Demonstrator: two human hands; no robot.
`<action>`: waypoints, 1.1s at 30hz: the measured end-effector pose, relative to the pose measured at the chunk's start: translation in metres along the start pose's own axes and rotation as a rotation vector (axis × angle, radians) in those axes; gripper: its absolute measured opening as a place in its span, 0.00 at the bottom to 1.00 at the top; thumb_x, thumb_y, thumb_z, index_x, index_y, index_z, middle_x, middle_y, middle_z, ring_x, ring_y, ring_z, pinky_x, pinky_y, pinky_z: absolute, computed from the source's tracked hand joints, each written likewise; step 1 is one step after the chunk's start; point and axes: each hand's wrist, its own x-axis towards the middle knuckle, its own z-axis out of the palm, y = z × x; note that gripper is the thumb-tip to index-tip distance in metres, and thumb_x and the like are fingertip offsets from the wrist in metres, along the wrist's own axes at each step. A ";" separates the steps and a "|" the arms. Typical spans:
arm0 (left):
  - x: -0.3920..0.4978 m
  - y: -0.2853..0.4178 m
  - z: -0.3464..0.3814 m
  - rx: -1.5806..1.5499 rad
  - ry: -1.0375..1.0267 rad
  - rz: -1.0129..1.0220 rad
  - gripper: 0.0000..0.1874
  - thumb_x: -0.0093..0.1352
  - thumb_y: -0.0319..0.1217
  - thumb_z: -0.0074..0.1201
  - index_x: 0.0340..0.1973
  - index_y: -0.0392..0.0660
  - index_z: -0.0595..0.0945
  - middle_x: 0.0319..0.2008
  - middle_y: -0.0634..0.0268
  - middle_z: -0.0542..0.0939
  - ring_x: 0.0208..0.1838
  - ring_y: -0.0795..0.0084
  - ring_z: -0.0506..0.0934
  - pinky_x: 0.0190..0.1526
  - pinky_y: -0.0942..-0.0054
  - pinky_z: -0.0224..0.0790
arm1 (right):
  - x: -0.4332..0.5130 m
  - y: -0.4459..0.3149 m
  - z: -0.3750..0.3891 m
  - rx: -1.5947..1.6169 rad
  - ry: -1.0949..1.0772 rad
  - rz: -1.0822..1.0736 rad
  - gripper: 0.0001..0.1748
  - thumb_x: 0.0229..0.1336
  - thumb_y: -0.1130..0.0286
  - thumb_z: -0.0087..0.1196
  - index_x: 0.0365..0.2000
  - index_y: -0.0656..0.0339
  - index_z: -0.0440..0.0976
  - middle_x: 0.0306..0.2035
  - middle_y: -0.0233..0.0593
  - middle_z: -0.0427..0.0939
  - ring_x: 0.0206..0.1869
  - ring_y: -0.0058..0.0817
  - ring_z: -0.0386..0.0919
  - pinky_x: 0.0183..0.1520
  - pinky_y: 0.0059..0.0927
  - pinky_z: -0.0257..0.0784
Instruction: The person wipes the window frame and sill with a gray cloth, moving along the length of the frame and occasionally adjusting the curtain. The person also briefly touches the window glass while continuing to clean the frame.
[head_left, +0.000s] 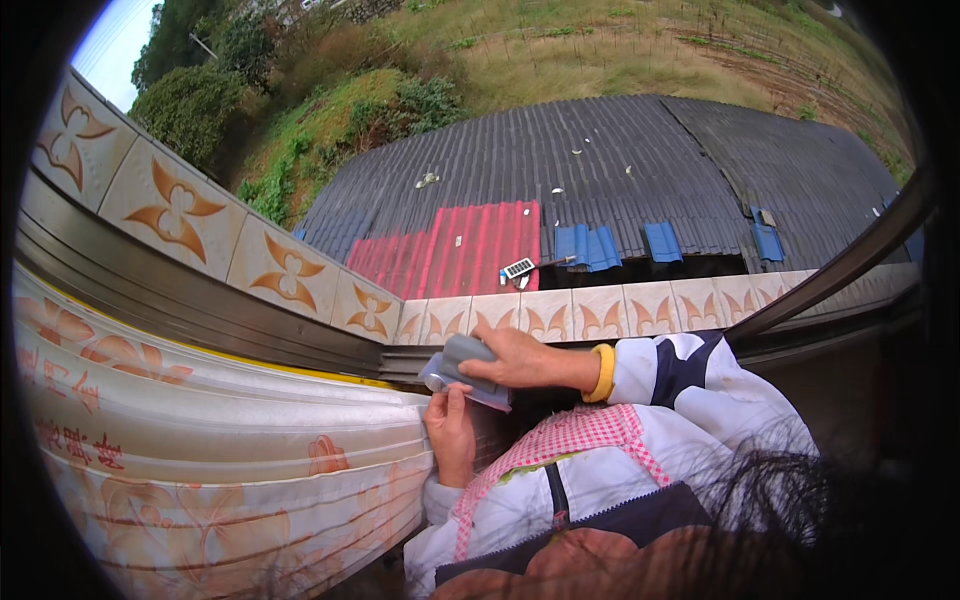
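My right hand (517, 360), with a yellow band at its wrist, grips a rounded grey object (466, 354) just inside the window sill. Below the grey part shows a bluish, see-through piece (491, 396) with a small round silvery spot at its left end; what the whole object is cannot be told. Close by, my left hand (452, 431) is raised with thumb and fingertips pinched at the lower left edge of that object, beside the silvery spot. The palm side of my right hand is hidden.
A pleated, flower-printed curtain (247, 442) hangs at the left along a dark metal window frame (187, 289). Patterned tiles (547, 311) line the outer ledge. Beyond and below lies a corrugated roof (525, 150) with a red panel (480, 247) and a small solar lamp (519, 268).
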 end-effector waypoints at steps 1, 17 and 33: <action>0.001 -0.003 0.004 0.004 0.011 -0.006 0.07 0.76 0.30 0.49 0.37 0.40 0.79 0.41 0.66 0.78 0.46 0.75 0.74 0.53 0.72 0.67 | -0.006 0.001 0.001 0.046 -0.048 0.019 0.32 0.57 0.46 0.55 0.38 0.72 0.71 0.32 0.67 0.78 0.37 0.58 0.79 0.41 0.49 0.73; -0.009 -0.011 0.070 0.341 0.126 0.201 0.10 0.73 0.32 0.56 0.37 0.36 0.84 0.33 0.70 0.82 0.37 0.82 0.74 0.43 0.81 0.65 | -0.080 0.032 -0.045 0.155 -0.093 -0.039 0.24 0.65 0.50 0.53 0.30 0.65 0.77 0.23 0.45 0.79 0.26 0.37 0.79 0.32 0.38 0.72; -0.024 -0.020 0.070 0.670 0.027 0.258 0.09 0.70 0.33 0.59 0.34 0.39 0.86 0.32 0.63 0.79 0.39 0.74 0.75 0.41 0.75 0.67 | -0.096 0.041 -0.037 0.574 -0.479 0.150 0.15 0.62 0.58 0.60 0.34 0.60 0.74 0.24 0.31 0.78 0.22 0.15 0.71 0.24 0.20 0.65</action>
